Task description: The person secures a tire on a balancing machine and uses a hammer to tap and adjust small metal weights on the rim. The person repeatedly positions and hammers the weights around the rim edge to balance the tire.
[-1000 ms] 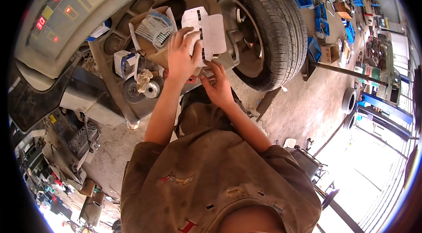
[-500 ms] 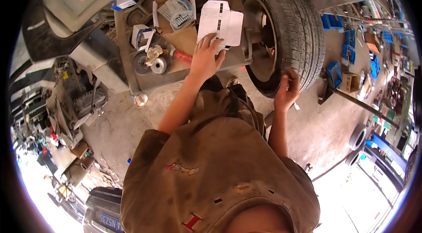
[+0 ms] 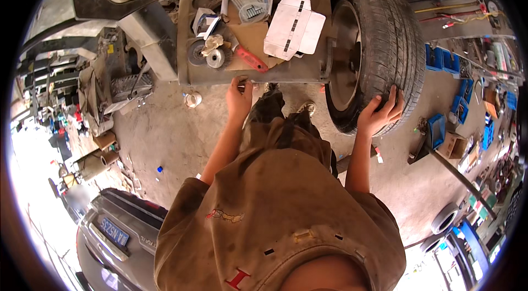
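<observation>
We see the dusty black tyre [image 3: 385, 43] standing upright on its wheel beside the grey bench [image 3: 286, 74].

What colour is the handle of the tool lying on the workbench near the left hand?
Red, seen in the head view: the tool handle lies on the workbench, above the left hand.

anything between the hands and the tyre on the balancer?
Nothing visible. The right hand already lies flat on the tread of the tyre. The left hand is at the front edge of the machine tray, apart from the tyre.
</observation>
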`<state>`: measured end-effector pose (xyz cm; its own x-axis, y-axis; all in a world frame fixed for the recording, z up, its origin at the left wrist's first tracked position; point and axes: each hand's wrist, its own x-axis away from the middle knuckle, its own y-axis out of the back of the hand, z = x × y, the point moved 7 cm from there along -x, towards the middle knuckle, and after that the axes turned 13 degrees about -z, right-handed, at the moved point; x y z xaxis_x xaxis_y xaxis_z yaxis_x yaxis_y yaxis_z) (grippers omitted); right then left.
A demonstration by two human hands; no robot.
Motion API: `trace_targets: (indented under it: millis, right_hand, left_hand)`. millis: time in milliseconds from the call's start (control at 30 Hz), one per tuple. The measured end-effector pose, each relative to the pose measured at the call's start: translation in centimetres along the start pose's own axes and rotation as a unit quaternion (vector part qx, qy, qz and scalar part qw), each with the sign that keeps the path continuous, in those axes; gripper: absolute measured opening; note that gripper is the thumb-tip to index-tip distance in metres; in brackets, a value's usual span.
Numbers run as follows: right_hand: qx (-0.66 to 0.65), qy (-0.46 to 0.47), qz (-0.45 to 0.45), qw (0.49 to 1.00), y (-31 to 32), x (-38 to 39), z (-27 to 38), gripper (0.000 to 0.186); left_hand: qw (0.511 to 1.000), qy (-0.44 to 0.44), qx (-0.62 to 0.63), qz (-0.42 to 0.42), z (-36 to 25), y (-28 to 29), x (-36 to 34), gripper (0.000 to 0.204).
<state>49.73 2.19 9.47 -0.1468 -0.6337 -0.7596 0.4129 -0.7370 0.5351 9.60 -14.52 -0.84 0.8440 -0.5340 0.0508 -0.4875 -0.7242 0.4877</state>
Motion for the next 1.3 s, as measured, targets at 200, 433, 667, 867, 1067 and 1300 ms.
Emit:
trace_targets:
  millis: [200,433,667,867,1067,1300]
  right_hand:
    - [-0.007,-0.001,-0.001,1.000,-0.2,-0.6,-0.1,0.046]
    - [0.008,0.012,-0.003,1.000,-0.8,-0.9,0.4,0.048]
    - [0.040,0.020,-0.017,0.999,-1.2,-0.9,0.8,0.052]
    - [0.079,0.047,-0.026,0.995,-1.7,-0.9,1.8,0.050]
    - [0.117,0.077,-0.041,0.989,-2.2,-0.3,2.1,0.049]
    - [-0.093,0.099,0.055,0.989,-6.7,-1.7,15.1,0.042]
  left_hand:
    - [0.996,-0.040,-0.027,-0.079,-0.7,2.3,-3.2,0.029]
    - [0.907,-0.222,-0.336,-0.120,-6.4,2.6,-18.4,0.095]
    - [0.926,-0.183,-0.328,0.028,-5.2,3.3,-27.5,0.064]
    - [0.974,-0.154,-0.154,-0.056,-1.2,7.9,-29.4,0.061]
    - [0.972,-0.169,-0.121,-0.106,-0.8,7.6,-29.1,0.065]
    - [0.989,-0.142,-0.036,-0.031,-1.3,6.8,-29.6,0.053]
